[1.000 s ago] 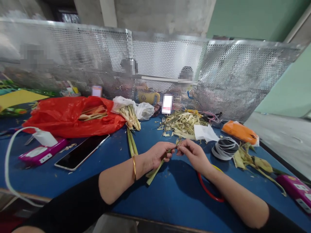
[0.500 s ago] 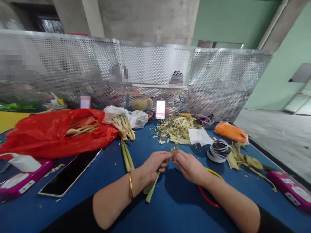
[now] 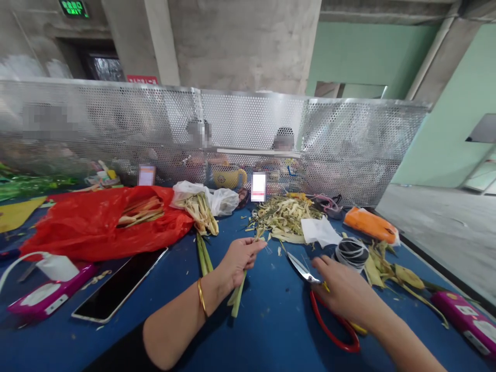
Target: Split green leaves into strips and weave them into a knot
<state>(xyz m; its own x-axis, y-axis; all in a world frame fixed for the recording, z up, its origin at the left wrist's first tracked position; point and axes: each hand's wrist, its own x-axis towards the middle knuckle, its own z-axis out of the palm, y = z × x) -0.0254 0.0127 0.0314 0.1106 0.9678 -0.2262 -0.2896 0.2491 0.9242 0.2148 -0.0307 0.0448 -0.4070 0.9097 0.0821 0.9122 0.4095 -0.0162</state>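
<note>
My left hand (image 3: 241, 261) pinches a bundle of pale green husk strips (image 3: 237, 302). The bundle's lower ends hang below the palm, and fine pale threads stick out at the fingertips. Scissors (image 3: 298, 264) with a red and a yellow handle lie on the blue table (image 3: 279, 330), blades pointing away and to the left. My right hand (image 3: 335, 281) is over the yellow handle with its fingers curled round it; the hand hides most of that handle. A spool of white-grey cord (image 3: 352, 253) stands just behind the right hand.
A heap of husk scraps (image 3: 287, 214) and white paper (image 3: 320, 231) lie beyond my hands. On the left are a red bag (image 3: 89, 222), a phone (image 3: 120, 287) and a purple power strip (image 3: 52, 293). An orange packet (image 3: 370, 225) lies right. A perforated metal screen (image 3: 248, 119) stands behind.
My right hand has left the tip of the husk bundle and moved right and toward me onto the scissors. My left hand keeps hold of the bundle. The view has shifted.
</note>
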